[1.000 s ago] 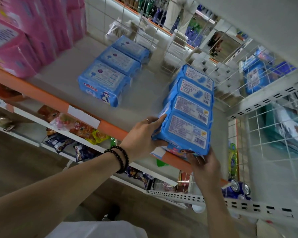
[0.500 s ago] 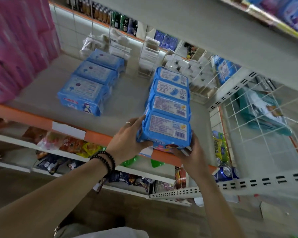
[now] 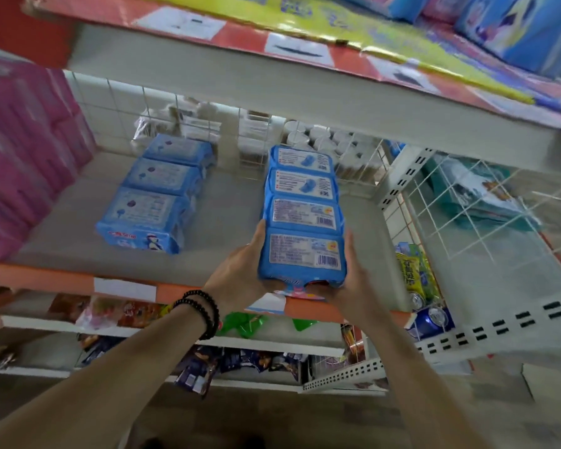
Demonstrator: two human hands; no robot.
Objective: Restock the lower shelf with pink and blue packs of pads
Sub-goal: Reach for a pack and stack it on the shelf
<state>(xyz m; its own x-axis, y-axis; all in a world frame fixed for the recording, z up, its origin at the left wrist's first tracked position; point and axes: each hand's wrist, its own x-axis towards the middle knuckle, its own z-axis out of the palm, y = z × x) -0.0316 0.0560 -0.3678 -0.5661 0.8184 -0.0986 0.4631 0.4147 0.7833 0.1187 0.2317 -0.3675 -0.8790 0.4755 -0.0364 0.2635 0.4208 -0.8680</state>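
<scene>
- row of four blue packs lies on the grey shelf, running front to back, nearest pack at the orange front edge.
- left hand grasps the nearest pack's left side, fingers curled against it; black bead bracelets on that wrist.
- right hand grasps the same pack's right side and underside.
- second row of three blue packs sits to the left, well apart.
- pink packs stacked at the far left of the shelf.
</scene>
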